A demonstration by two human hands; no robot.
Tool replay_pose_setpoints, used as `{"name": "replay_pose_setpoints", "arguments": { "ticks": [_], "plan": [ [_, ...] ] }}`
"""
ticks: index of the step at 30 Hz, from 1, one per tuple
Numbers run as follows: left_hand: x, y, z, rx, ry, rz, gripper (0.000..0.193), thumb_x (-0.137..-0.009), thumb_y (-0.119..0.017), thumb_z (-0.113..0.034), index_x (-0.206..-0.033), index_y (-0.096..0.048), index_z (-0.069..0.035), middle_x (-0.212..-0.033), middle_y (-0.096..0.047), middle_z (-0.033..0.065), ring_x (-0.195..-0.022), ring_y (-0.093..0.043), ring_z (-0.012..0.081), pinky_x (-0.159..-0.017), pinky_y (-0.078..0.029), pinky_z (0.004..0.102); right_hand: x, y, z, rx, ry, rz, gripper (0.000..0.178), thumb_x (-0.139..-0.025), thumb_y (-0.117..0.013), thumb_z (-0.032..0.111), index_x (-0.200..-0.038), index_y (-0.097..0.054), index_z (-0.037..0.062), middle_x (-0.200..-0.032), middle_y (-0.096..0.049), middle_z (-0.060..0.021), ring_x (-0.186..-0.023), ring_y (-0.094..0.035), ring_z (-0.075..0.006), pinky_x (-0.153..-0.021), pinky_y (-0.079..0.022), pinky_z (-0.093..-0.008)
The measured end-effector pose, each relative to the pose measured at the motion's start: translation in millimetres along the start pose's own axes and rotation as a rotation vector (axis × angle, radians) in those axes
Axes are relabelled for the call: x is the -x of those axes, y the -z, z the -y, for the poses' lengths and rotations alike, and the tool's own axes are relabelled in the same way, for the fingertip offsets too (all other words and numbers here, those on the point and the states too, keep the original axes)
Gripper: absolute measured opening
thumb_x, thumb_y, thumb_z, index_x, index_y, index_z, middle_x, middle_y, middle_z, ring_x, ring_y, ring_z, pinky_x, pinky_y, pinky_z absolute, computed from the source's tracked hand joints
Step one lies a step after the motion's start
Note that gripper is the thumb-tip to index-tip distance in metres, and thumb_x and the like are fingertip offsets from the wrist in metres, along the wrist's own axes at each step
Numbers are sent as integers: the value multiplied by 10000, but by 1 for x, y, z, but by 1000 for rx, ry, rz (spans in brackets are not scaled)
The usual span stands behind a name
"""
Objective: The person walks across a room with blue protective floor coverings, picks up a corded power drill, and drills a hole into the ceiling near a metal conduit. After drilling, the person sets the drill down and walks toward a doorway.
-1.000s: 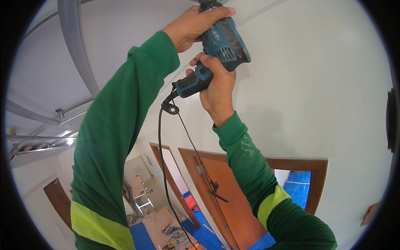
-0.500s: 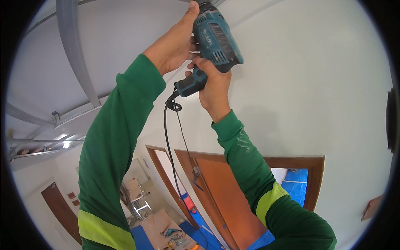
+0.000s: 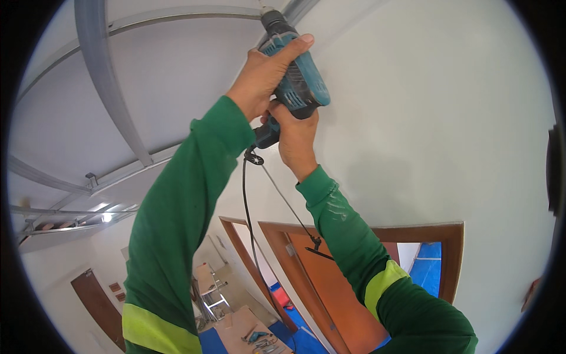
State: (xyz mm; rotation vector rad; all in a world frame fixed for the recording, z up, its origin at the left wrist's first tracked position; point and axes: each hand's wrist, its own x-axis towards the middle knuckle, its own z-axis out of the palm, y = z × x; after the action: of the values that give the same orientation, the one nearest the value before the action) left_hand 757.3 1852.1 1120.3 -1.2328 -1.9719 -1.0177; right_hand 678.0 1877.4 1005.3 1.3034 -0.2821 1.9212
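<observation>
I hold a teal and black corded power drill (image 3: 318, 85) overhead, its chuck pointing up toward the ceiling frame. My left hand (image 3: 259, 79) is closed around the drill's body, with the thumb laid across it and most of the fingers hidden behind. Lower down, my right hand (image 3: 298, 138) grips the handle; its fingertips are partly hidden. The bit's tip is close to a metal ceiling channel (image 3: 183, 12) at the picture's top edge; whether it touches cannot be seen. A black power cord (image 3: 245, 194) hangs from the handle, along with a thin strap.
Curved metal ceiling framing (image 3: 100, 76) spans the upper left. A white wall (image 3: 430, 135) rises on the right. Below are an orange-brown door (image 3: 318, 265), a brown door frame (image 3: 451, 253), blue floor sheeting (image 3: 429, 268) and a work table (image 3: 236, 324) bearing several tools.
The drill has shifted slightly left and lower in view, so its chuck now shows. My left hand's thumb has come across the drill's body. The dangling strap has swung right.
</observation>
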Motion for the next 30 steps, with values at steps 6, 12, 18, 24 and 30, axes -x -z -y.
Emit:
{"name": "replay_pose_setpoints", "arguments": {
  "ticks": [6, 12, 18, 24, 30],
  "plan": [
    [-4, -5, -2, 52, 54, -65, 856, -860, -877, -632, -1212, -582, 90, -1009, -629, 169, -938, -742, 265, -896, -653, 430, 0, -2, 6, -77, -35, 5, 194, -919, -721, 38, -1095, -677, -30, -907, -720, -89, -743, -698, -199, -686, -578, -342],
    [-1, -11, -10, 160, -31, -89, 945, -861, -889, -599, -1278, -489, 149, -1036, -623, 205, -973, -755, 295, -897, -672, 464, 2, -9, 28, -1, -104, -31, 284, -901, -749, 52, -1166, -673, -18, -1020, -724, -88, -819, -714, -200, -711, -608, -366],
    [-1, 3, -19, 247, 3, -45, 1139, -873, -886, -565, -1427, -256, 205, -1182, -582, 305, -1016, -755, 331, -789, -683, 485, -1, -18, 44, 72, -136, -2, 302, -893, -754, 51, -1176, -670, -17, -1015, -724, -84, -845, -711, -192, -705, -605, -360],
    [4, 7, -32, 272, 49, -54, 1148, -901, -863, -565, -1425, -249, 252, -1147, -610, 293, -1012, -760, 329, -825, -677, 463, 1, -29, 54, 134, -131, 4, 280, -891, -732, 31, -1157, -664, -25, -1000, -711, -97, -854, -700, -197, -697, -597, -369],
    [6, 5, -32, 322, 18, -46, 1201, -920, -855, -517, -1433, -131, 293, -1133, -607, 293, -961, -774, 313, -806, -695, 458, 2, -35, 53, 97, -91, -37, 288, -876, -717, 6, -1142, -622, -50, -969, -691, -121, -777, -703, -213, -665, -603, -365]
  ]
}}
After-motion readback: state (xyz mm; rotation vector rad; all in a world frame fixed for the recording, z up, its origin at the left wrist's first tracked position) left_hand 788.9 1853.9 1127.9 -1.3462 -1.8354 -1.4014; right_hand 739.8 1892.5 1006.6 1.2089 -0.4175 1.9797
